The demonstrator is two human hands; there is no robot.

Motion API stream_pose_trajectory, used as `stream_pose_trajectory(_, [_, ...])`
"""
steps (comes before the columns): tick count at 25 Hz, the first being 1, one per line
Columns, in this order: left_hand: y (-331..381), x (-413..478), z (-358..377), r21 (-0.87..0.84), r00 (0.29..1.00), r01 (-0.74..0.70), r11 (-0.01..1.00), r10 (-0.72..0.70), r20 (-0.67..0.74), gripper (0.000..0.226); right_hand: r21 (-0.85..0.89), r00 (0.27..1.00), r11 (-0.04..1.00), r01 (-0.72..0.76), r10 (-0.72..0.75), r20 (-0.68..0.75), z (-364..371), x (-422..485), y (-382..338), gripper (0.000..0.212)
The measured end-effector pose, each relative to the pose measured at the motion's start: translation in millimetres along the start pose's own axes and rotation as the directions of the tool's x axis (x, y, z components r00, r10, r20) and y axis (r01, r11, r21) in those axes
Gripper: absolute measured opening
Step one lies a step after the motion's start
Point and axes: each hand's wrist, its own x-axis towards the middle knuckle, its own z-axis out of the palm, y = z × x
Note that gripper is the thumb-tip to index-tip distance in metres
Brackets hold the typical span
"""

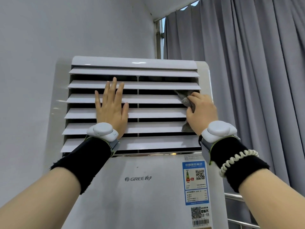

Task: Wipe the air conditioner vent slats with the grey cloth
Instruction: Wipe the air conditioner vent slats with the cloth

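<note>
My right hand, fingers clamped on the grey cloth, wipes the slats' right end; left hand, fingers spread, steadies them. Next, sweep left.

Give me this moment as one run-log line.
left hand: flat, open on vent slats | right hand: gripping grey cloth, right end of slats | air conditioner: upright
</note>
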Motion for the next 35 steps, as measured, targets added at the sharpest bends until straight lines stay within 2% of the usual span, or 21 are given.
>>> stream_pose_trajectory(3, [-0.1,-1.8,-1.4,0.009,1.000,-0.011,1.000,0.011,0.023,0.055,0.093,0.995,0.995,-0.030,0.038,-0.088,-7.3,-2.1,2.7,0.026])
stream_pose_trajectory(5, [0.7,-1.4,-2.0,0.003,1.000,0.000,1.000,0.000,0.024,0.055,0.209,0.969,0.961,-0.179,0.209,-0.130,-13.9,4.5,0.7,0.021])
stream_pose_trajectory(7, [1.5,-1.6,-2.2,-0.008,1.000,0.007,1.000,-0.007,0.023,0.055,0.390,0.886,0.859,-0.331,0.425,-0.186,-23.4,13.3,-1.7,0.019])
stream_pose_trajectory(9, [1.7,-1.5,-3.0,-0.026,1.000,0.008,1.000,-0.007,0.022,0.056,0.501,0.809,0.801,-0.327,0.512,-0.291,-33.9,20.3,-2.0,0.018])
stream_pose_trajectory(12, [1.1,-1.2,-5.2,-0.047,1.000,0.008,0.999,-0.007,0.026,0.056,0.507,0.800,0.808,-0.300,0.502,-0.327,-35.0,26.1,-2.4,0.022])
stream_pose_trajectory(16, [1.5,-0.6,-6.5,-0.075,0.999,-0.002,0.997,0.005,0.036,0.057,0.366,0.869,0.865,-0.344,0.441,-0.225,-9.6,31.5,-11.9,0.024])
stream_pose_trajectory(19, [-1.1,1.3,-7.3,-0.120,0.999,-0.020,0.993,0.024,0.034,0.057,0.273,0.912,0.923,-0.273,0.338,-0.232,4.0,30.4,-22.3,0.024])
stream_pose_trajectory(21, [-2.0,1.3,-7.2,-0.140,0.999,-0.027,0.990,0.031,0.028,0.056,0.276,0.928,0.931,-0.239,0.303,-0.218,7.7,28.0,-29.4,0.029])
stream_pose_trajectory(24, [-1.3,0.2,-6.4,-0.149,0.999,-0.038,0.988,0.042,0.025,0.056,0.198,0.985,0.974,-0.112,0.135,-0.107,13.4,27.0,-49.4,0.033])
stream_pose_trajectory(27, [-2.8,0.6,-7.0,-0.148,0.998,-0.055,0.987,0.059,0.028,0.055,0.103,1.000,0.995,-0.017,0.016,0.005,19.3,31.6,-71.1,0.033])
stream_pose_trajectory(31, [-3.2,0.2,-7.6,-0.125,0.996,-0.073,0.989,0.078,0.040,0.054,-0.027,0.999,1.000,-0.012,0.013,0.034,17.8,43.1,-66.5,0.032])
stream_pose_trajectory(35, [-3.0,0.2,-7.6,-0.122,0.997,-0.068,0.990,0.073,0.036,0.053,-0.047,0.987,0.986,-0.160,0.160,-0.011,-0.4,53.1,-29.9,0.030])
